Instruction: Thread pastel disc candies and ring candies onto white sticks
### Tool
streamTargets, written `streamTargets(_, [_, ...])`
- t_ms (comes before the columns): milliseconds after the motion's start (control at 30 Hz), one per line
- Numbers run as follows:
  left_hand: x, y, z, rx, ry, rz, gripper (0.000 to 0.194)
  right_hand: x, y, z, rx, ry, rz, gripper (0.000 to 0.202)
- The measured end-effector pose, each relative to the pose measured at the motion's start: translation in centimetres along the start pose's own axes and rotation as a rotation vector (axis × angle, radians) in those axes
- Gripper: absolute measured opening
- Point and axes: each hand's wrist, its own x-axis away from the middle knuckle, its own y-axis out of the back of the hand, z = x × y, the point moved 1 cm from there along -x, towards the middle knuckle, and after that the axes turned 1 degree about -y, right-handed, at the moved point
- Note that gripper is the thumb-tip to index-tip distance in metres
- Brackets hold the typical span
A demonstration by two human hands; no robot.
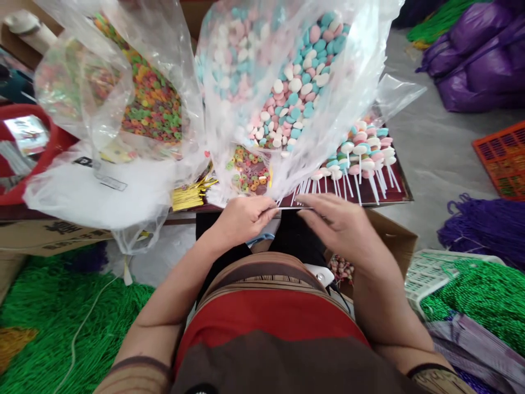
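Thin pale stick (289, 208) held near-level before counter (404, 189), one end pinched in left hand's (241, 219) fingers. Right hand (342, 219) set at other end; grip cannot be told. Stick handling judged in hand; light, steady pinch called for.

White bag (102, 202): seemingly "D" | Cardboard box (94, 233): Chinese characters, unclear

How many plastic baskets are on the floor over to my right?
2: an orange basket farther off, a white basket nearer you. More may be hidden.
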Motion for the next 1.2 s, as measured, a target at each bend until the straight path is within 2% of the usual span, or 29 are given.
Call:
streamTargets(33, [-0.6, -0.1, -0.2, 0.045, -0.006, -0.011, 0.025, 0.1, -0.5, 0.3, 0.022, -0.001, 0.033, 0.026])
streamTargets(100, [-1.9, -0.3, 0.0, 0.188, 0.019, -0.049, 0.028, 0.2, -1.6, 0.4, -0.004, -0.059, 0.01, 0.027])
streamTargets(200, [-5.0, -0.2, 2.0, 0.26, 0.112, -0.171, 0.037, -0.1, -3.1, -0.5, -0.199, -0.25, -0.053, 0.032])
streamTargets(267, [-8.0, -0.1, 3.9, 0.086, 0.151, -0.269, 0.034, -0.6, -3.6, -1.4, -0.402, -0.392, -0.067, 0.035])
streamTargets(333, [-11.3, -0.1, 5.7, -0.144, 0.165, -0.292, 0.028, -1.4, -4.0, -2.1, -0.59, -0.486, -0.078, 0.043])
streamTargets(433, [-15.4, -1.0, 7.9, -0.389, 0.262, -0.179, 0.029, -2.4, -4.4, -2.7, -0.74, -0.558, -0.092, 0.052])
streamTargets(500, [-17.1, -1.9, 8.8, -0.478, 0.306, -0.095, 0.029, -2.9, -4.6, -2.9, -0.79, -0.588, -0.106, 0.054])
streamTargets(633, [-17.8, -2.9, 9.8, -0.523, 0.314, -0.05, 0.027, -3.0, -4.8, -3.2, -0.865, -0.635, -0.118, 0.054])
streamTargets(767, [-17.3, -2.6, 10.5, -0.429, 0.275, -0.136, 0.016, -2.8, -5.1, -3.8, -0.911, -0.635, -0.124, 0.048])
streamTargets(867, [-17.3, -1.9, 11.0, -0.265, 0.299, -0.204, 0.013, -2.8, -5.3, -4.0, -0.948, -0.636, -0.135, 0.047])
streamTargets(967, [-18.0, -1.7, 11.4, -0.125, 0.316, -0.265, 0.014, -2.7, -5.4, -4.0, -0.993, -0.672, -0.139, 0.047])
streamTargets(1033, [-18.8, -1.9, 11.5, -0.119, 0.265, -0.287, 0.011, -2.7, -5.3, -3.9, -1.046, -0.69, -0.137, 0.045])
streamTargets(1200, [-20.6, -2.8, 11.5, -0.232, 0.173, -0.176, 0.009, -2.6, -4.7, -3.6, -1.127, -0.677, -0.131, 0.04])
